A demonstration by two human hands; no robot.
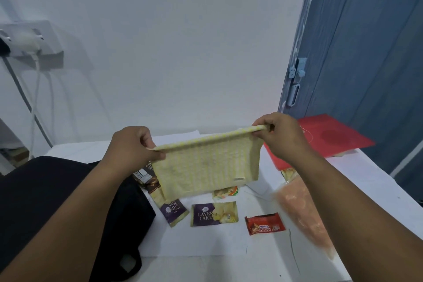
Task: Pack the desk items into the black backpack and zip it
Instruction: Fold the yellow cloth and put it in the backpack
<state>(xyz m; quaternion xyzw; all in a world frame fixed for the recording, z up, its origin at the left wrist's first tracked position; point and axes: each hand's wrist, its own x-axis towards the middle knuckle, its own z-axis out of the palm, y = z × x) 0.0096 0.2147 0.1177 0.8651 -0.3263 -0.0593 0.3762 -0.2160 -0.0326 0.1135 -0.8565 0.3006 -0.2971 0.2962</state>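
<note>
While both hands are up in the air over the white desk [206, 245], they hold a small yellow towel [207, 165] stretched out between them. The left hand [132, 146] pinches the towel's top left corner with its fingers curled tight on the cloth. The right hand [278, 136] pinches the top right corner the same way, a bit higher up. The towel hangs down flat from the two hands. The black backpack [68, 204] lies on the left side of the desk, under the left arm. Below the towel, some snacks lie on the desk: a purple cake packet [214, 214], another purple packet [174, 212] just beside the backpack, and a red snack bar [265, 223] to the right. A brown packet [146, 175] peeks out behind the towel. A see-through orange bag [304, 215] lies under the right arm, and a red folder [329, 135] sits at the back right.
</note>
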